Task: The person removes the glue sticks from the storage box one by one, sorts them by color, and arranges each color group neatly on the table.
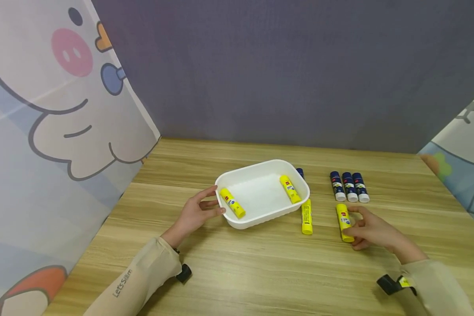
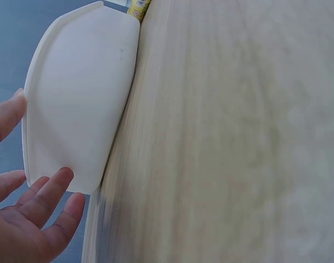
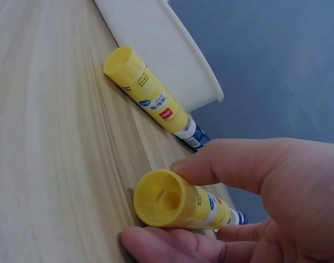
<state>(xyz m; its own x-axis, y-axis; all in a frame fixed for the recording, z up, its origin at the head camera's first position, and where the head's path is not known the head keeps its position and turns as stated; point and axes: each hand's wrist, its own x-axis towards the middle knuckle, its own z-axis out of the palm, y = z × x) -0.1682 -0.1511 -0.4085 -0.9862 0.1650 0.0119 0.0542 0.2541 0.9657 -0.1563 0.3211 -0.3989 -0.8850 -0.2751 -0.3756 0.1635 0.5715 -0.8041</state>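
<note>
A shallow white plastic tray (image 1: 262, 217) stands on the table with two yellow glue sticks (image 1: 232, 202) inside, one near each end. My left hand (image 1: 195, 213) touches its left end, fingers and thumb spread along the rim and outer wall. In the left wrist view the tray (image 2: 82, 93) shows from outside. On the right, my right hand (image 1: 369, 230) pinches a yellow glue stick (image 1: 344, 223) between thumb and fingers. The right wrist view shows the round end of that glue stick (image 3: 161, 197) facing the camera, close over the table.
Another yellow glue stick (image 1: 307, 217) lies beside the tray's right end, and a dark blue one (image 1: 299, 172) is partly hidden behind the rim. Three blue glue sticks with white ends (image 1: 350, 186) lie side by side farther back. A grey partition (image 1: 292, 74) borders the wooden table.
</note>
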